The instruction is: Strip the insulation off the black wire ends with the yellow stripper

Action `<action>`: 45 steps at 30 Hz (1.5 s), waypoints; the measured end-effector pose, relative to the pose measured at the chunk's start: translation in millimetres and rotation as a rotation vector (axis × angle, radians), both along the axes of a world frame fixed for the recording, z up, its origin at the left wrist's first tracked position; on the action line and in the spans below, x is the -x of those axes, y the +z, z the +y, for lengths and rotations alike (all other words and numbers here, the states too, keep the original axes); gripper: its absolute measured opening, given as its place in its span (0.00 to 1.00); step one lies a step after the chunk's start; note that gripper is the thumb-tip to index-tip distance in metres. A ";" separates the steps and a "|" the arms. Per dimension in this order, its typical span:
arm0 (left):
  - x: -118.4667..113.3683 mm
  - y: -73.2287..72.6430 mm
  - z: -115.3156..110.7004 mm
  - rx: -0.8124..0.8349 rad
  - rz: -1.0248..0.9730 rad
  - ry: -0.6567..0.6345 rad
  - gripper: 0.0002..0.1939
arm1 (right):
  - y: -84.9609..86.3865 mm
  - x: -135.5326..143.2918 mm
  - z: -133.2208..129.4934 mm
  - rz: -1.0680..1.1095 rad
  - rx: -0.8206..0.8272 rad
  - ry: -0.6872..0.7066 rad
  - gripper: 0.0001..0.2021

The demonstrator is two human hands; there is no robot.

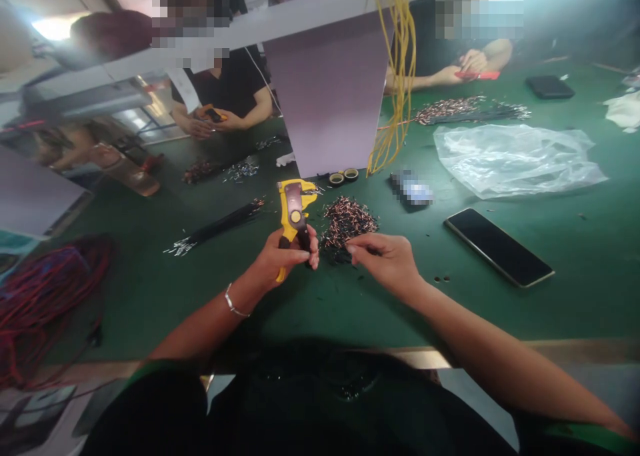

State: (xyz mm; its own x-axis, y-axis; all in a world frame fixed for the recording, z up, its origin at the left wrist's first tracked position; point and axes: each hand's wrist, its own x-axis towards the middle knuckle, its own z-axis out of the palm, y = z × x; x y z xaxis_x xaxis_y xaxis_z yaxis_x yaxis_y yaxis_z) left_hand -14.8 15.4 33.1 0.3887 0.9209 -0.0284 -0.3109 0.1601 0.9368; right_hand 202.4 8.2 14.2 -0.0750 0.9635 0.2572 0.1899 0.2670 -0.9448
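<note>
My left hand (293,253) is wrapped round the handles of a yellow and black wire stripper (295,216), its head pointing away from me. Just to its right lies a heap of short black wire pieces with copper-coloured ends (349,219). At the heap's near right edge my right hand (383,256) is closed in a pinch, thumb against forefinger; anything between the fingertips is too small to make out. A bundle of longer black wires (220,226) rests on the green table (310,323) to the left of the stripper.
A black phone (500,246) and a clear plastic bag (515,159) lie to the right. Two tape rolls (344,176) sit by an upright panel (333,103), with yellow wires (400,76) hanging beside it. Red cables (50,296) lie left. Other people work across the table.
</note>
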 end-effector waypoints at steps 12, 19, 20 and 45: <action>0.6 -10.4 -3.5 -0.173 0.272 0.016 0.17 | -7.5 7.4 -7.1 -0.223 -0.175 0.197 0.11; -2.1 -11.3 -4.1 -0.184 0.397 -0.020 0.14 | -10.6 9.0 -7.0 -0.214 -0.168 0.207 0.11; -1.9 -11.6 -4.0 -0.194 0.418 -0.020 0.14 | -10.6 8.6 -6.7 -0.213 -0.160 0.208 0.11; 12.3 -10.3 7.9 0.148 -0.020 -0.250 0.22 | -3.0 2.3 7.4 0.071 0.148 -0.068 0.06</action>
